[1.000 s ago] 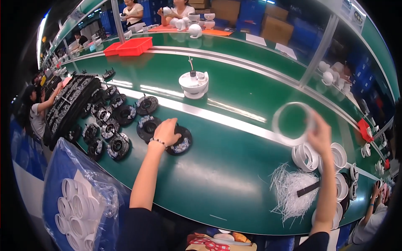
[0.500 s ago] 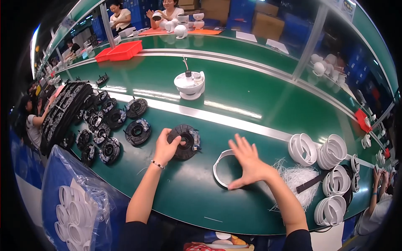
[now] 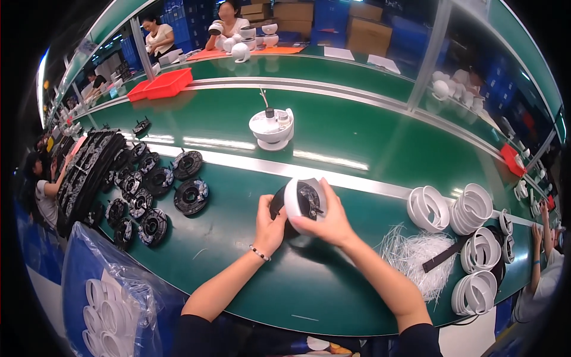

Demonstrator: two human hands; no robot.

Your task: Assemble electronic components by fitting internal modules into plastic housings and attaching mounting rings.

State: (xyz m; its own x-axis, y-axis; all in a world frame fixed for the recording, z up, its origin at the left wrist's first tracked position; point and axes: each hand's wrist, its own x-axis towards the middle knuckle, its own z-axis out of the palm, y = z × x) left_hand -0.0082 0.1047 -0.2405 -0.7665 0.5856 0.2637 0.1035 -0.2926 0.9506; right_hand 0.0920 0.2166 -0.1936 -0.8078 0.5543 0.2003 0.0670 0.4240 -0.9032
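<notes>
Above the middle of the green table, my two hands hold a black round part and a white ring together, tilted up on edge. My left hand [image 3: 271,224] is closed around the black round part [image 3: 308,200], which has a small circuit board on it. On the other side, my right hand [image 3: 334,217] grips the white ring [image 3: 291,204], with its thumb at the lower rim. The ring sits around the black part; whether it is fully seated I cannot tell. Part of both pieces is hidden behind my fingers.
Several black round parts [image 3: 191,196] lie to the left, beside a stacked black tray [image 3: 89,160]. On the right are stacked white rings [image 3: 428,209] and a heap of thin white strips [image 3: 416,262]. A white domed housing [image 3: 272,128] stands on the far belt; a plastic bag [image 3: 140,291] holds more rings.
My left hand has carried the black part to the right. My right hand has picked the white ring up off the table, and the two pieces have come together.
</notes>
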